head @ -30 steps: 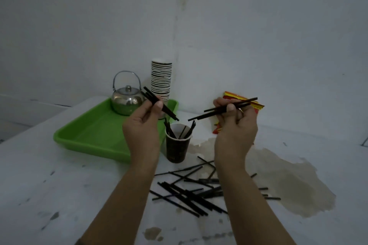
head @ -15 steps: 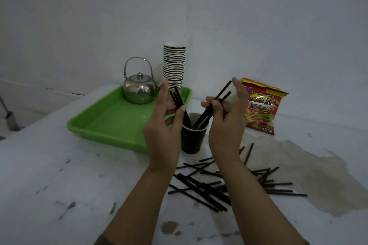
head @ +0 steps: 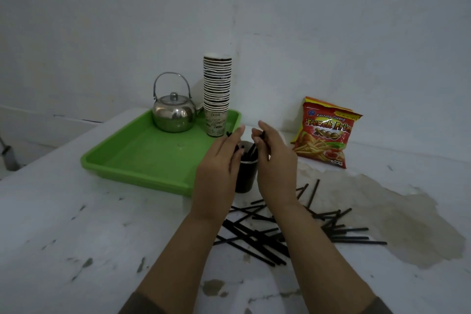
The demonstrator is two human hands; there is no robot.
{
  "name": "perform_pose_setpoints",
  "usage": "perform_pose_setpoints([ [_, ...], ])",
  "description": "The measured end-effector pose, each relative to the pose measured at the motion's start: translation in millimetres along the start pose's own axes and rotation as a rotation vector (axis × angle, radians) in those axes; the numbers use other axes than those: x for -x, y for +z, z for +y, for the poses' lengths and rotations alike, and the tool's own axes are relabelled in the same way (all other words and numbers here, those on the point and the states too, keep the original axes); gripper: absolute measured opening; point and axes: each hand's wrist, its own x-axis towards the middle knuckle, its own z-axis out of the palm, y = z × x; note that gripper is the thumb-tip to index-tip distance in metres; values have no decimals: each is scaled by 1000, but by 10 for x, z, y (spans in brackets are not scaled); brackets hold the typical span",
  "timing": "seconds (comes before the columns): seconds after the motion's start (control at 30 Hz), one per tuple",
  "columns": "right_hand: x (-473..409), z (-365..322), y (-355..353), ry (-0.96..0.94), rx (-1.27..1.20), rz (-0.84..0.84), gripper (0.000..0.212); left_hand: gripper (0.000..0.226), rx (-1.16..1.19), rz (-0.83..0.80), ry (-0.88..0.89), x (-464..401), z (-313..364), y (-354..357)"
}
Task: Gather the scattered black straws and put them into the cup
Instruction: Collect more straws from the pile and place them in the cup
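Currently: dark cup (head: 246, 176) held thin matte-black straws (head: 251, 151); left hand (head: 216, 173) and right hand (head: 274, 160) each pinched some; loose straws (head: 260, 239) lay at 6 o'clock.

Shiny metal, glossy plastic, matt paper on a stained top

A polished round steel kettle (head: 174, 115) is gleaming on a smooth green plastic tray (head: 142, 158); stacked printed paper cups (head: 217, 89) are looking matt, a glossy red foil snack bag (head: 325, 132) is catching light, the white painted tabletop (head: 76, 224) is showing chips.

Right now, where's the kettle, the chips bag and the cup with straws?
kettle (head: 174, 115), head view, shiny round body.
chips bag (head: 325, 135), head view, front middle.
cup (head: 246, 176), head view, dark side wall between the hands.
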Motion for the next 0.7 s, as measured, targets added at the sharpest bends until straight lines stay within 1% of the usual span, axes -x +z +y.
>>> perform_pose_setpoints([
  [0.13, 1, -16, 14, -37, 68, -25, 29, 42, -43, -59, 51, 8, -34, -8],
  [0.3, -29, -20, -16, -45, 55, -13, 32, 53, -90, -36, 72, -7, -38, -18],
  [0.43, -43, 0, -26, -54, 64, 10, 30, 55, -84, -34, 56, -7, -64, -22],
  [0.5, -43, 13, -29, -51, 71, 36, 29, 54, -79, -28, 54, -4, -61, -32],
  [0.6, -46, 36, -38, -50, 87, 87, 29, 47, -84, -29, 38, -8, -67, -54],
  [0.7, -52, 56, -50, -26, 93, 91, 31, 41, -155, -73, 59, -17, -110, -29],
])
